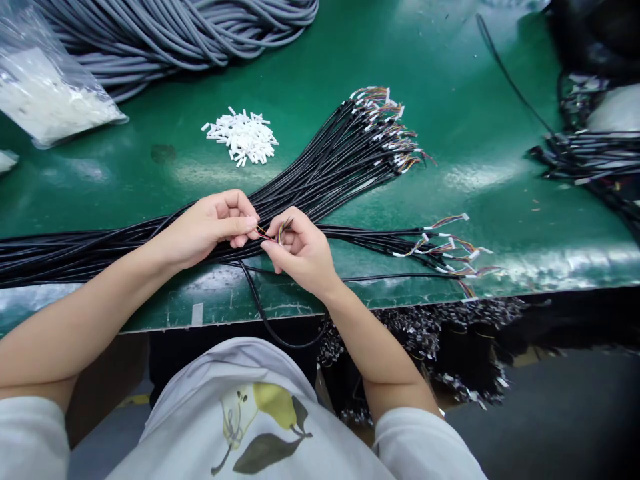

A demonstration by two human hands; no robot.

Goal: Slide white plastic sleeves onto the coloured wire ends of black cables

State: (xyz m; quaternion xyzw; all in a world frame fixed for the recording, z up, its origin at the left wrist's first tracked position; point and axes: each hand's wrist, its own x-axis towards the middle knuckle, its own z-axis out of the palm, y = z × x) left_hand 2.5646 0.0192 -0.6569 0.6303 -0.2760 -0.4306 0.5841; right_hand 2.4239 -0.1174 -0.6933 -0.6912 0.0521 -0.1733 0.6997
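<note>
My left hand point(227, 220) pinches the ends of thin coloured wires point(265, 233) between thumb and fingers. Close beside it, my right hand point(300, 250) is closed round the same cable end, with a fan of stripped-out wires point(284, 229) rising between its thumb and forefinger. A black cable point(257, 300) loops down below the hands, past the table edge. Under and behind both hands lies a thick bundle of black cables point(310, 160), its coloured wire ends and white connectors point(387, 127) fanned out to the right. A smaller group of black cables point(380, 238) stretches right, ending in white connectors point(465, 250).
A pile of small white tubes point(245, 137) sits on the green table point(165, 187). Coiled grey cable point(200, 33) and a plastic bag of white pieces point(50, 93) are at the upper left. More black cables point(595, 157) lie at the right. Bundled cable ends point(425, 333) show below the table edge.
</note>
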